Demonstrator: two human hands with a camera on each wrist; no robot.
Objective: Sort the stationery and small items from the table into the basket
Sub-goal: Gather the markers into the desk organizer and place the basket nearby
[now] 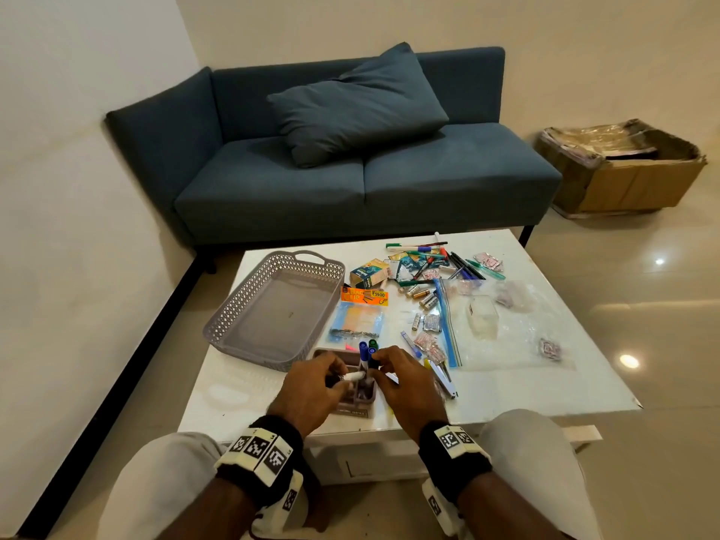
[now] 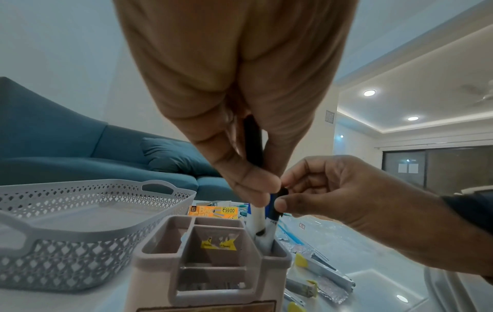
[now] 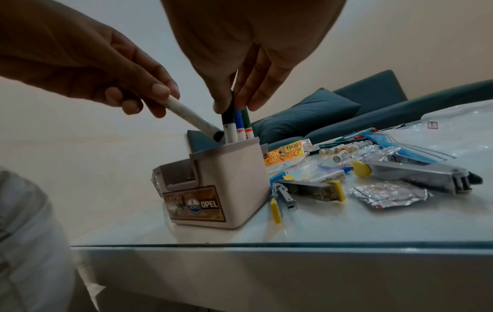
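While my left hand (image 1: 311, 387) grips a white marker (image 3: 190, 116) slanted into the pen holder (image 3: 226, 179), my right hand (image 1: 405, 383) pinches the black cap of an upright marker (image 3: 229, 122) standing in the same rear slot. Only the right wrist view shows the blue and green markers beside it and the holder's label; only the left wrist view shows its bare front compartments. Just left of the holder sits the grey lattice basket (image 1: 272, 305). To the right, staplers (image 3: 416, 175), batteries (image 1: 422, 298) and pens (image 1: 463, 267) lie scattered on the table (image 1: 526, 391).
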